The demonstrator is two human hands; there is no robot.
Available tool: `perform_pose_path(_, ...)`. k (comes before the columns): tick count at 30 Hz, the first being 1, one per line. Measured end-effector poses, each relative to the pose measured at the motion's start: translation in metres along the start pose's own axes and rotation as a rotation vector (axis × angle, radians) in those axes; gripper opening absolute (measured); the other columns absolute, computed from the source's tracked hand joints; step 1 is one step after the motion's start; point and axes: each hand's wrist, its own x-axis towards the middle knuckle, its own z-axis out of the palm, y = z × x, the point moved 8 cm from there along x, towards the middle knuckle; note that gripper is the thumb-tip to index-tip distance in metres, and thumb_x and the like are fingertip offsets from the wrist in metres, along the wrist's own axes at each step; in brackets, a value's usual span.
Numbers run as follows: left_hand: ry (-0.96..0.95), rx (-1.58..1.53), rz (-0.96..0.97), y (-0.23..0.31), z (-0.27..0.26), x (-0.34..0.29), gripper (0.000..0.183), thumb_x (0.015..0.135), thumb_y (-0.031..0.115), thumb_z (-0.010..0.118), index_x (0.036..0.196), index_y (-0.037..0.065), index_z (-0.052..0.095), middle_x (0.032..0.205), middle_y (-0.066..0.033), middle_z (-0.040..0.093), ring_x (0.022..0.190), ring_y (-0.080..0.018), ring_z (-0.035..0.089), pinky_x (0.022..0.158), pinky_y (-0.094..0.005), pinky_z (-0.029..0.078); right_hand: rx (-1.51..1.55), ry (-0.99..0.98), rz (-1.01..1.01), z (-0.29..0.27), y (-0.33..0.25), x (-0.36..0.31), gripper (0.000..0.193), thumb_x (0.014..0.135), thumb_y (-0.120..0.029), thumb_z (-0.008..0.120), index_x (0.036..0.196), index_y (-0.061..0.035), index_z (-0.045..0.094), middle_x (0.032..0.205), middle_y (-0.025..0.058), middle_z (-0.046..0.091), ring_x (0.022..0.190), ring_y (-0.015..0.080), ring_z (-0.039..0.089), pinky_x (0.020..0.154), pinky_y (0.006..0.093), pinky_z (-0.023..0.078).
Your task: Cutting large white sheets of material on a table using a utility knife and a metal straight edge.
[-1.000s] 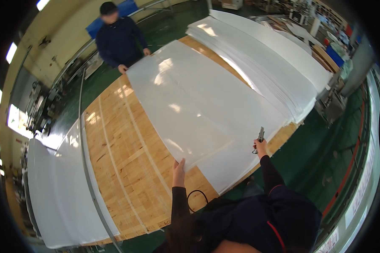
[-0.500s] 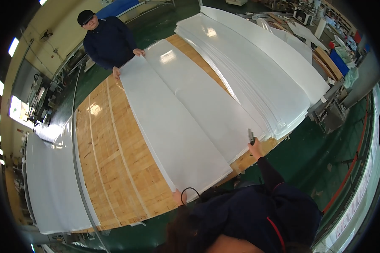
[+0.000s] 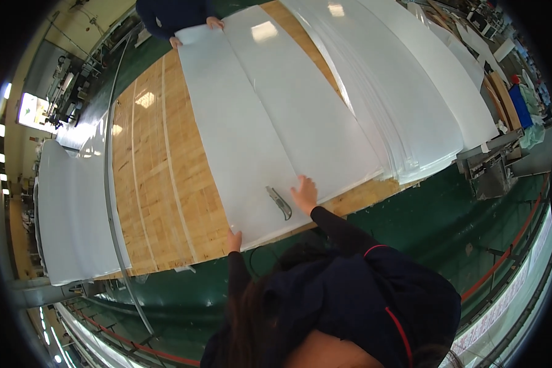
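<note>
A long glossy white sheet (image 3: 239,122) lies across the wooden table in front of me. At its near left corner my left hand (image 3: 235,240) pinches the edge, its fingers partly hidden. My right hand (image 3: 305,195) rests with fingers apart near the right edge of that sheet, holding nothing. Just left of it, a grey utility knife (image 3: 279,203) lies on the white surface. Alongside, a second white sheet (image 3: 319,135) extends to the right. At the far end, a co-worker's two hands (image 3: 214,23) touch the sheet.
A tall stack of white sheets (image 3: 405,110) fills the table's right side. Bare wooden tabletop (image 3: 159,172) shows on the left, past which a metal rail (image 3: 109,159) runs beside another white sheet (image 3: 73,214). Green floor (image 3: 411,227) lies along the near edge.
The utility knife has gone from my right hand onto the sheet. My right hand has moved left, onto the white sheet. My view has tilted down, cutting off the co-worker's head.
</note>
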Motion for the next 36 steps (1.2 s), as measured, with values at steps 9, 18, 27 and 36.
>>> perform_pose_path(9, -0.085, -0.431, -0.125, -0.005, -0.025, -0.002, 0.036, 0.084, 0.015, 0.056, 0.112, -0.005, 0.047, 0.104, -0.0125, 0.057, 0.093, -0.0228, 0.055, 0.08, -0.0324, 0.043, 0.171, -0.199, 0.289, 0.038, 0.052, -0.049, 0.056, 0.071, -0.027, 0.063, 0.114, 0.0014, 0.042, 0.093, 0.021, 0.057, 0.089, 0.034, 0.055, 0.076, 0.0416, 0.044)
perform_pose_path(18, -0.177, -0.792, -0.133, 0.078, -0.091, 0.007, 0.039, 0.088, 0.013, 0.052, 0.122, -0.003, 0.043, 0.116, -0.012, 0.052, 0.105, -0.0183, 0.05, 0.089, -0.0283, 0.039, 0.514, -0.798, 0.645, 0.077, 0.033, -0.079, 0.058, 0.071, -0.032, 0.066, 0.108, 0.0101, 0.051, 0.106, 0.0227, 0.057, 0.094, 0.0301, 0.057, 0.077, 0.0382, 0.045)
perform_pose_path(27, -0.194, -0.734, 0.059, 0.192, -0.063, 0.001, 0.039, 0.089, 0.014, 0.052, 0.122, -0.002, 0.043, 0.116, -0.0102, 0.053, 0.103, -0.0167, 0.05, 0.088, -0.0277, 0.04, 1.103, -0.422, 0.063, -0.064, 0.019, 0.015, 0.03, 0.082, -0.018, 0.057, 0.104, 0.0007, 0.05, 0.087, 0.0038, 0.055, 0.074, 0.0115, 0.048, 0.064, 0.0298, 0.042)
perform_pose_path(36, -0.265, 0.034, 0.151, 0.169, 0.158, 0.011, 0.044, 0.077, 0.024, 0.063, 0.108, -0.005, 0.052, 0.092, -0.0195, 0.062, 0.084, -0.0298, 0.06, 0.074, -0.0383, 0.047, 0.533, -0.118, 0.01, -0.155, 0.138, 0.058, 0.023, 0.076, -0.018, 0.058, 0.086, 0.0011, 0.049, 0.082, 0.0174, 0.055, 0.069, 0.0322, 0.05, 0.065, 0.0366, 0.043)
